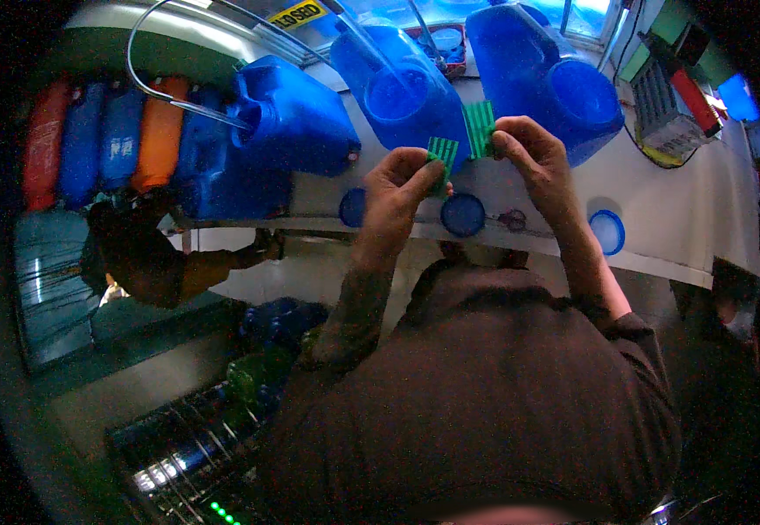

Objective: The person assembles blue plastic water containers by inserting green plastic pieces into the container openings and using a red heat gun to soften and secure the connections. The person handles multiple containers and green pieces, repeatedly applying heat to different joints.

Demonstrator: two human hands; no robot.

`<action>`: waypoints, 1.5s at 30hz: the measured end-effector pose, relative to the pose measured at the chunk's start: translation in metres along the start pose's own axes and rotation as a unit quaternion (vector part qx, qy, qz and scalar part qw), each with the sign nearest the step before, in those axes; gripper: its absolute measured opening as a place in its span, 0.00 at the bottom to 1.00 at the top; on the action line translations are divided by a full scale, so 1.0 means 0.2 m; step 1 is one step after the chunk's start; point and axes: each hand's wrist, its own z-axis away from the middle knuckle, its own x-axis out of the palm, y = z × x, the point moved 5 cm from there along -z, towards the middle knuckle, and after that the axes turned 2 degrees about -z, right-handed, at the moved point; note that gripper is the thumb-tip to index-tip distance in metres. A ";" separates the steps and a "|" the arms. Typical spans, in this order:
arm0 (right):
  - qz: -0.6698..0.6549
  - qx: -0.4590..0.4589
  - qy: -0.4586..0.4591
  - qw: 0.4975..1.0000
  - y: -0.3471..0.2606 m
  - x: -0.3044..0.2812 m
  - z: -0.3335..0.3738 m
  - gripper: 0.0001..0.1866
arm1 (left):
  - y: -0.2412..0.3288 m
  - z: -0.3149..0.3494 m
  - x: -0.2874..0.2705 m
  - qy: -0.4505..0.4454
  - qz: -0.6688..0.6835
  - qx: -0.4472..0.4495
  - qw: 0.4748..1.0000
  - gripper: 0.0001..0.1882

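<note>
Above the counter's front part, both my hands are raised and pinch small green striped pieces, which look like flat packets or strips. My left hand (pixel 400 182) grips one green striped piece (pixel 443 150) between thumb and fingers. A second green striped piece (pixel 478 122) is pinched in my right hand (pixel 533 156). The two pieces are apart, a small gap between them. Just beyond stand large blue jerrycans with wide open mouths: a middle jerrycan (pixel 371 66), a right jerrycan (pixel 507 52) and a left jerrycan (pixel 301 114). Below my hands lies a round blue lid (pixel 463 215).
More blue lids lie on the counter (pixel 677 197), one right lid (pixel 607 232) and one left lid (pixel 353 207). A small pinkish object (pixel 512 219) lies between. A curved tube (pixel 131 52) enters the left jerrycan. At left, another person (pixel 148 249) stands near upright coloured containers (pixel 163 131).
</note>
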 end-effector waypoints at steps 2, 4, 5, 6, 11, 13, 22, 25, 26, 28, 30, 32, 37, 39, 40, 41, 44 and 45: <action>-0.011 -0.006 -0.015 1.000 -0.01 0.01 0.01 0.09 | 0.01 0.00 0.01 -0.008 0.017 0.002 1.000 0.07; -0.011 -0.014 0.002 1.000 -0.02 0.01 0.03 0.09 | 0.02 -0.02 0.01 -0.018 0.028 -0.003 0.999 0.05; -0.013 -0.022 0.003 1.000 -0.02 0.02 0.03 0.09 | 0.04 -0.04 0.00 -0.027 0.066 0.027 0.997 0.05; 0.005 -0.020 0.016 1.000 -0.02 0.02 0.04 0.09 | 0.07 -0.05 -0.02 -0.028 0.095 0.040 0.994 0.04; 0.074 -0.013 0.065 0.995 0.01 -0.04 0.14 0.09 | 0.18 -0.13 -0.22 -0.107 0.190 0.111 0.970 0.04; 0.090 0.002 0.095 0.991 0.06 -0.06 0.18 0.09 | 0.20 -0.19 -0.37 -0.063 0.173 0.151 0.971 0.05; 0.087 0.003 0.156 0.984 0.19 0.04 0.28 0.07 | 0.16 -1.05 -0.96 0.116 0.062 0.222 0.966 0.08; 0.099 -0.005 0.182 0.978 0.20 0.07 0.31 0.07 | 0.17 -1.29 -1.05 0.128 -0.032 0.246 0.960 0.08; 0.101 -0.010 0.188 0.977 0.20 0.07 0.32 0.07 | 0.18 -1.36 -1.07 0.144 -0.089 0.247 0.954 0.07; 0.113 -0.006 0.220 0.969 0.22 0.05 0.36 0.08 | 0.22 -1.49 -1.11 0.174 -0.201 0.261 0.928 0.07; 0.100 -0.022 0.235 0.966 0.23 0.05 0.40 0.08 | 0.29 -1.60 -1.12 0.184 -0.309 0.317 0.877 0.08; 0.115 -0.020 0.254 0.960 0.26 0.04 0.44 0.08 | 0.32 -1.73 -1.14 0.140 -0.368 0.279 0.876 0.12; 0.140 -0.005 0.290 0.947 0.30 0.05 0.48 0.09 | 0.34 -2.04 -1.15 0.000 -0.527 0.166 0.834 0.19; 0.136 -0.014 0.302 0.943 0.30 0.05 0.49 0.09 | 0.33 -2.12 -1.13 -0.076 -0.540 0.127 0.828 0.19; 0.132 -0.022 0.305 0.943 0.29 0.05 0.49 0.09 | 0.34 -2.15 -1.11 -0.108 -0.543 0.125 0.823 0.19; 0.139 -0.014 0.325 0.935 0.29 0.04 0.50 0.09 | 0.33 -2.17 -1.09 -0.128 -0.548 0.117 0.819 0.19; 0.152 -0.003 0.349 0.925 0.28 0.01 0.52 0.09 | 0.32 -2.17 -1.04 -0.182 -0.506 0.088 0.839 0.18; 0.153 -0.002 0.340 0.928 0.27 0.01 0.52 0.09 | 0.32 -2.16 -1.04 -0.186 -0.494 0.082 0.845 0.17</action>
